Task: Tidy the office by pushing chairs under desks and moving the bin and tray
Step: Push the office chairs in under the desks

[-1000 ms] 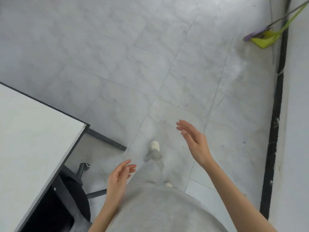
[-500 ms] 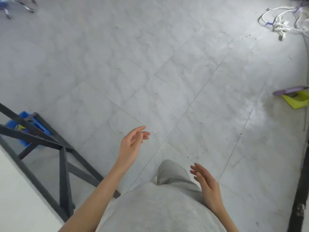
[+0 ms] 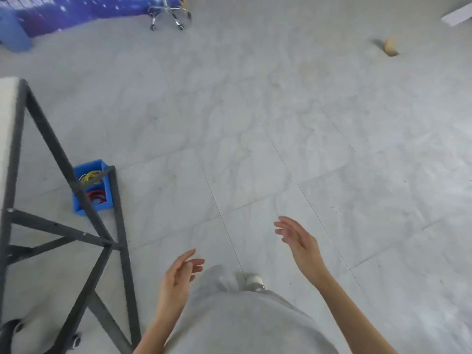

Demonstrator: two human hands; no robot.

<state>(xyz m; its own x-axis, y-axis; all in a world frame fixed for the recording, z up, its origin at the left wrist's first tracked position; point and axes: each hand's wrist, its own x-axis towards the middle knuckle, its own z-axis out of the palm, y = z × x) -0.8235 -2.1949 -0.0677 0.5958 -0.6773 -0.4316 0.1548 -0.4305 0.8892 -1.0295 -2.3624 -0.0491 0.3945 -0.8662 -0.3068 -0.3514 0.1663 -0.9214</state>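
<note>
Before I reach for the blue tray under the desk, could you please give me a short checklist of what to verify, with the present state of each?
1. Left hand free: ok, fingers relaxed, holding nothing.
2. Right hand free: ok, open, holding nothing.
3. Blue tray located: ok, on the floor beneath the desk, holding yellow and red coils.
4. Straight access to the tray: not ok, the dark desk frame crosses in front of it.
5. Floor between you and the tray: ok, bare tiles.
6. Chair with chrome base pushed under a desk: cannot tell, only its base shows at the top edge.
</note>
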